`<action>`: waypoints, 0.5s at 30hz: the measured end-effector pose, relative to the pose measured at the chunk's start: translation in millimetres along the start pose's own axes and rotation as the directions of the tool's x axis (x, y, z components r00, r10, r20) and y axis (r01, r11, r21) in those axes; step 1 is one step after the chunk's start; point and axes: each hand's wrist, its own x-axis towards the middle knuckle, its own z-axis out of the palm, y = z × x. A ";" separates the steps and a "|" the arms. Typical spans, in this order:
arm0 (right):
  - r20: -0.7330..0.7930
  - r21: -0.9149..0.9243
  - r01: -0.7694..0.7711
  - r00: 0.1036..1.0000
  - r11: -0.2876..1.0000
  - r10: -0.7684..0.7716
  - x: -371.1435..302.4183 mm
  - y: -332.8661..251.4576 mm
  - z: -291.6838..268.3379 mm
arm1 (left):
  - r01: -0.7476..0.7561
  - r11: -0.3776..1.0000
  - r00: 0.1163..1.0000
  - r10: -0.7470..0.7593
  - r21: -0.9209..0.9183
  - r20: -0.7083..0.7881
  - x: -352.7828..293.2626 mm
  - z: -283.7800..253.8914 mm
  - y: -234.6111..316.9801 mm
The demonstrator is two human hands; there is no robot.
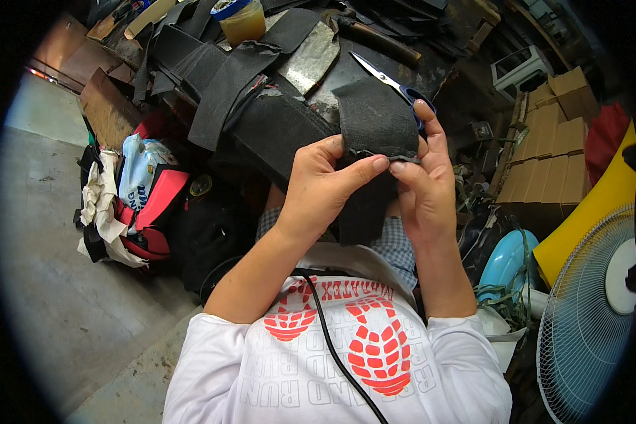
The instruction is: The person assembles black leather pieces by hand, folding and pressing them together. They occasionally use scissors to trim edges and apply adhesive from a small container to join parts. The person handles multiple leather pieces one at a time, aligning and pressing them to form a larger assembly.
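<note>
Left hand (319, 178) and right hand (428, 185) are pinching the strip (378, 116), apparently working its edge, probably needing even pressure next.

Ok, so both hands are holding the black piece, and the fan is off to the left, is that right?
Not quite: the head view shows the fan off to the right. The left hand and right hand do hold the black piece.
</note>
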 end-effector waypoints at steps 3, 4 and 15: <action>-0.015 0.127 -0.010 1.000 0.992 0.012 1.1 -0.8 -0.3 | 0.045 0.988 0.999 -0.041 -0.149 0.028 1.1 -4.5 -2.0; -0.006 0.156 -0.020 1.000 0.988 0.021 1.5 -0.5 -1.2 | 0.085 0.968 0.996 -0.076 -0.237 0.046 1.2 -6.3 -2.7; 0.036 -0.244 0.157 0.988 0.957 -0.153 -2.7 2.1 1.5 | -0.124 0.934 0.989 0.145 0.335 -0.039 4.8 -14.2 -8.6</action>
